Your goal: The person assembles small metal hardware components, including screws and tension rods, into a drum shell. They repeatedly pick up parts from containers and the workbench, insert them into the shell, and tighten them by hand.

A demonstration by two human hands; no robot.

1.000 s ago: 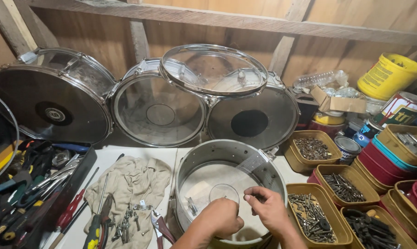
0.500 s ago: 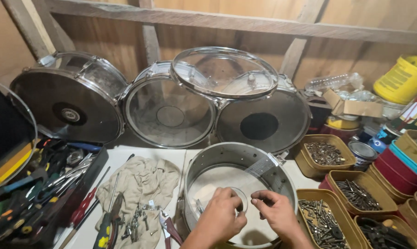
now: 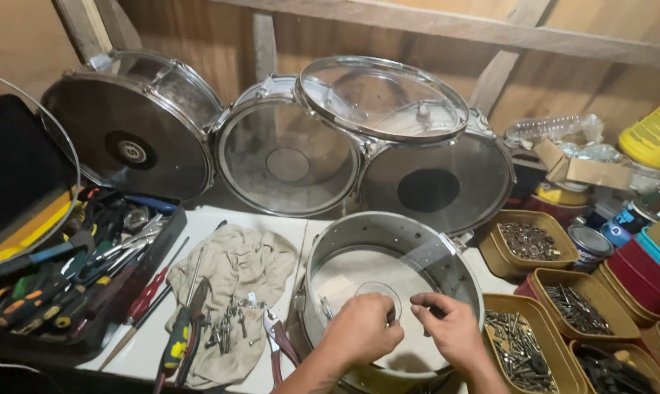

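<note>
Nearest to me, my left hand (image 3: 363, 328) and right hand (image 3: 450, 327) hang over the open top of the round silver metal drum shell (image 3: 425, 241), which stands on the white bench and is my landmark for everything else. Between the two hands, just inside the shell, sits a small clear round disc (image 3: 377, 293) against the pale drumhead at the bottom. The left fingers curl loosely by its edge and the right thumb and fingertips are pinched close together near it, but I cannot tell whether either hand truly grips it. I judge the disc light, thin, flexible and a little slippery, best pinched at its rim from both sides; the shell looks stiff and moderately heavy, with smooth walls, so I would take it by its rim. Left of the shell lie a crumpled beige cloth (image 3: 231, 270) strewn with small metal lugs, red-handled pliers (image 3: 277, 339), and a black tray of mixed hand tools (image 3: 74, 273). Right of the shell stand brown tubs of screws and bolts (image 3: 527, 241). Behind the shell, four chrome-rimmed drums (image 3: 286, 157) lean against the wooden wall, one clear-headed one resting on top of the others.
</note>
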